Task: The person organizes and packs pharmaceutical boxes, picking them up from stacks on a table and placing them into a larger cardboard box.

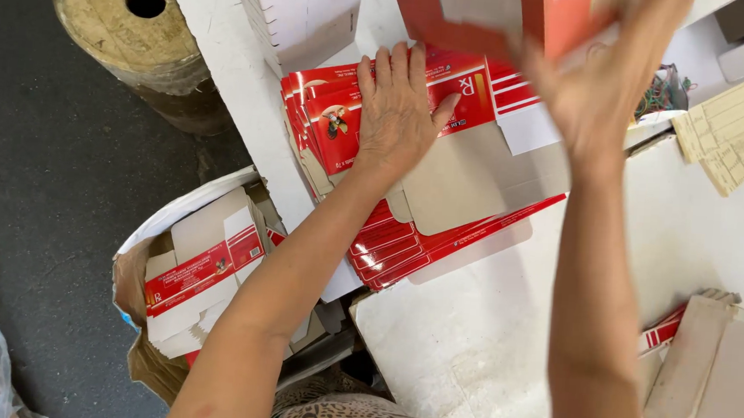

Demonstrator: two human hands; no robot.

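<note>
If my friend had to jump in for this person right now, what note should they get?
Left hand: flat, fingers spread, pressing on the stack of flat red-and-white cartons on the white table.
Right hand: raised and blurred, holding one red carton above the stack.
Done: a bag by the table holds more carton pieces.
Left: the stack remains flat.
</note>
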